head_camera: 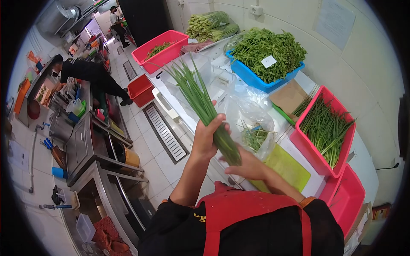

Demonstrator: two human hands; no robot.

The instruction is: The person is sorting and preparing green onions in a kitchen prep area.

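Observation:
My left hand [209, 136] is wrapped around a bunch of long green scallions or chives [200, 99], holding it raised over the table's near edge. The leaf tips point up and away, while the thick lower end slants toward me. My right hand [248, 164], slightly blurred, is at that lower end, with its fingers partly hidden behind the bunch. Whether it grips or only touches is unclear. Below the bunch are a clear plastic bag [256, 140] holding green trimmings and a yellow-green cutting board [288, 168].
On the right stands a pink bin [347, 129] of similar greens. A blue bin [250, 75] heaped with leafy greens sits by the wall. Clear plastic containers [221, 80] and another pink bin [160, 59] stand farther back. Across the aisle, a person [86, 72] leans over a steel counter [80, 128].

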